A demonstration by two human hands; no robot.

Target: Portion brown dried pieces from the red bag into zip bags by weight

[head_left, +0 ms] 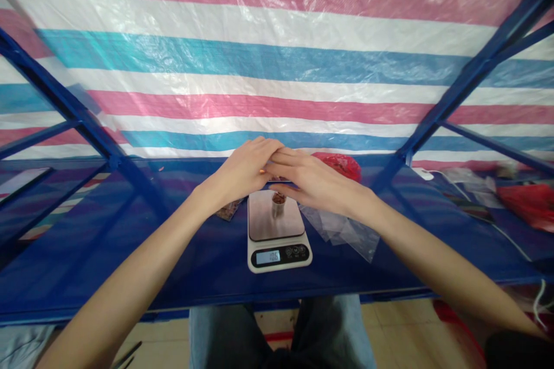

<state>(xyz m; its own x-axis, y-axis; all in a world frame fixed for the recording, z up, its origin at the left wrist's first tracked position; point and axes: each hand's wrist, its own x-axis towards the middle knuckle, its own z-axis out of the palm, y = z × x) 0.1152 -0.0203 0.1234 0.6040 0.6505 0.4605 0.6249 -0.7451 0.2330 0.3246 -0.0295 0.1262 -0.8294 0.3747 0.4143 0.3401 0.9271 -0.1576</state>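
Observation:
My left hand point(249, 166) and my right hand point(307, 179) meet just beyond the back edge of a white kitchen scale point(277, 225). Their fingers are bent together and overlap, the right ones partly over the left; what they hold, if anything, is hidden, though a speck of orange shows by the left fingertips. On the scale's steel plate stands a small metal cup point(278, 203) filled with brown pieces, and the display reads 10.6. A small clear bag of brown bits point(228, 210) lies left of the scale, below my left wrist.
Empty clear plastic bags point(341, 228) lie right of the scale under my right forearm. Behind my right hand is a red plastic bag point(341, 166). Blue metal posts point(459, 89) rise on both sides, with a striped sheet point(277, 81) at the back. A cable point(511, 241) runs at right.

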